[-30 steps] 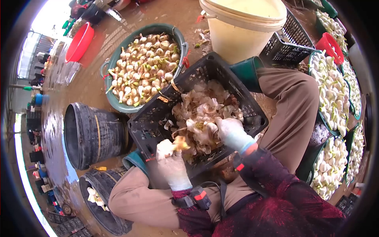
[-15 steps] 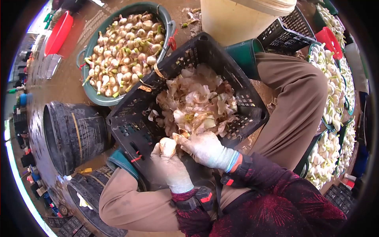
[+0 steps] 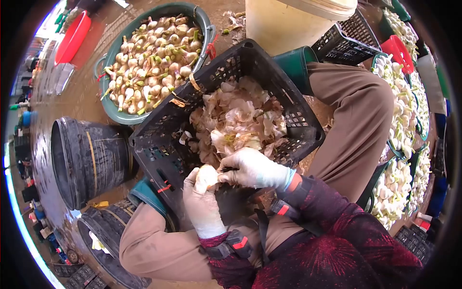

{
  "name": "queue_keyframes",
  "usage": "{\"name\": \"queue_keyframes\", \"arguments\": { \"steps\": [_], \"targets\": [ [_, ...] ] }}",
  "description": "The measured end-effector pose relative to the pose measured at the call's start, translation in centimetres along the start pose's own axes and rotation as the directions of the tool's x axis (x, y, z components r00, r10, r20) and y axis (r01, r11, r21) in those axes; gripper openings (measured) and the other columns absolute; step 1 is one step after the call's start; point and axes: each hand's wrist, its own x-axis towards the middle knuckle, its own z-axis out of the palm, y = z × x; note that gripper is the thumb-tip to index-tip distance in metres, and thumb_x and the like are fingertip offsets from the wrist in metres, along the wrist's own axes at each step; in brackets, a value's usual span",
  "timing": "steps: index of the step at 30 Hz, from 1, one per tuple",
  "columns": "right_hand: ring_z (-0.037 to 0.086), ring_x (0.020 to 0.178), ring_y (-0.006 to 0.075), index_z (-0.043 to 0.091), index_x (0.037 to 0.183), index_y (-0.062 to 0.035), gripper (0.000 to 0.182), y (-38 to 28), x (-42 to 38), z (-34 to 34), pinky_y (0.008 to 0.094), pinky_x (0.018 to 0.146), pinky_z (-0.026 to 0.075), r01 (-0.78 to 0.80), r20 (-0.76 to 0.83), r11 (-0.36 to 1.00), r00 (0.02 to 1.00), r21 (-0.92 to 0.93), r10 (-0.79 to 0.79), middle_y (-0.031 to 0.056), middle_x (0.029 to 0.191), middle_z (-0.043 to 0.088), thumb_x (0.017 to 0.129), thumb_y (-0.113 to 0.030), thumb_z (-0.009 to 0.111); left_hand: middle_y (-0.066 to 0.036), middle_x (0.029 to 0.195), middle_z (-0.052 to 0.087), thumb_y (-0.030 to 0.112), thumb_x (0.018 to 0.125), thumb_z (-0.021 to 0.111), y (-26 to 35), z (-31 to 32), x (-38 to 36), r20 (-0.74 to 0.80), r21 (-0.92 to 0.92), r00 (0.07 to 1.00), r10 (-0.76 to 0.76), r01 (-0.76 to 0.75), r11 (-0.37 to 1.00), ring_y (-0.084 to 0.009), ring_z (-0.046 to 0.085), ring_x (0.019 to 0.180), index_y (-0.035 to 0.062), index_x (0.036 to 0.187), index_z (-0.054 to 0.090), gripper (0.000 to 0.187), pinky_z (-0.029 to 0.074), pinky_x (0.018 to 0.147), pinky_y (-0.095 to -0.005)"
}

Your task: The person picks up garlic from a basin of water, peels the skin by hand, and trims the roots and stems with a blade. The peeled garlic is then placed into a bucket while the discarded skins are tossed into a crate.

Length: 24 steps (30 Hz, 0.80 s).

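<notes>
A pale garlic bulb (image 3: 207, 177) sits between the thumb and fingers of my left hand (image 3: 203, 208), which wears a whitish glove. My right hand (image 3: 252, 168), gloved too, comes in from the right, its fingertips pinched at the bulb's right side on its outer skin. How much skin those fingers hold is hard to see. Both hands are over the near edge of a black plastic crate (image 3: 173, 113) tilted between the legs. Inside the crate lies a heap of papery garlic skins (image 3: 245, 120).
Unpeeled garlic fills a green tub (image 3: 108, 103) beyond the crate. A dark bucket (image 3: 91, 159) lies at left, with another black bucket (image 3: 108, 231) nearer. A cream bucket (image 3: 293, 26) stands behind; peeled white garlic (image 3: 392, 192) fills containers at right, near a red basin (image 3: 398, 52).
My left hand and the bulb have turned slightly and tilted more upright. My right hand has moved a little, its fingers now closer along the bulb's right side.
</notes>
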Motion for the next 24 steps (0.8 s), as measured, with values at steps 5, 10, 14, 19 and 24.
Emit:
{"name": "queue_keyframes", "arguments": {
  "steps": [5,10,14,19,24],
  "targets": [
    [0.052,0.088,0.0067,0.062,0.107,0.0043,0.035,1.3,0.3,-0.3,0.0266,0.079,0.045,-0.125,0.123,0.709,0.991,0.694,0.055,0.0012,0.090,0.065,0.091,-0.027,0.065,-0.026,0.129,0.052,0.005,0.087,0.065,0.5,0.1,0.4,0.254,-0.220,0.966,0.039,0.019,0.975,-0.0343,0.053,0.119,-0.0062,0.130,0.046,0.048,0.046,0.100,-0.0465],
    [0.056,0.081,0.0128,0.058,0.102,0.0034,0.035,-0.1,0.1,-0.8,0.0322,0.074,0.046,-0.037,0.039,0.961,0.999,0.275,0.028,0.0132,0.084,0.062,0.094,-0.030,0.060,-0.019,0.122,0.058,0.010,0.083,0.071,1.1,1.1,0.8,0.140,0.179,0.990,0.014,-0.039,0.983,-0.0275,0.057,0.114,-0.0063,0.128,0.049,0.053,0.048,0.097,-0.0390],
    [0.056,0.082,0.0100,0.060,0.103,0.0033,0.032,1.1,0.3,1.1,0.0293,0.073,0.046,-0.135,0.138,0.724,0.989,0.677,0.056,0.0050,0.085,0.064,0.093,-0.027,0.063,-0.015,0.114,0.063,0.010,0.083,0.071,-0.6,0.4,0.8,0.102,0.108,0.995,0.014,-0.025,0.994,-0.0223,0.064,0.103,-0.0060,0.122,0.055,0.045,0.051,0.092,-0.0325],
    [0.059,0.083,0.0059,0.061,0.110,0.0010,0.029,1.8,0.0,0.8,0.0198,0.071,0.047,-0.240,0.213,0.178,0.964,0.954,0.157,0.0014,0.091,0.065,0.092,-0.022,0.064,-0.014,0.115,0.062,0.016,0.083,0.073,-1.8,0.7,0.9,0.131,-0.149,0.990,0.054,-0.034,0.988,-0.0243,0.061,0.106,-0.0048,0.119,0.058,0.044,0.050,0.095,-0.0366],
    [0.060,0.089,0.0067,0.061,0.114,-0.0003,0.034,1.1,0.3,0.8,0.0211,0.076,0.048,-0.177,0.150,0.112,0.965,0.978,0.215,0.0006,0.098,0.065,0.093,-0.026,0.063,-0.013,0.118,0.060,0.017,0.085,0.071,-1.9,1.1,1.1,0.167,-0.430,0.985,0.051,0.026,0.902,-0.0231,0.060,0.109,-0.0049,0.124,0.052,0.049,0.049,0.095,-0.0379]
  ]
}}
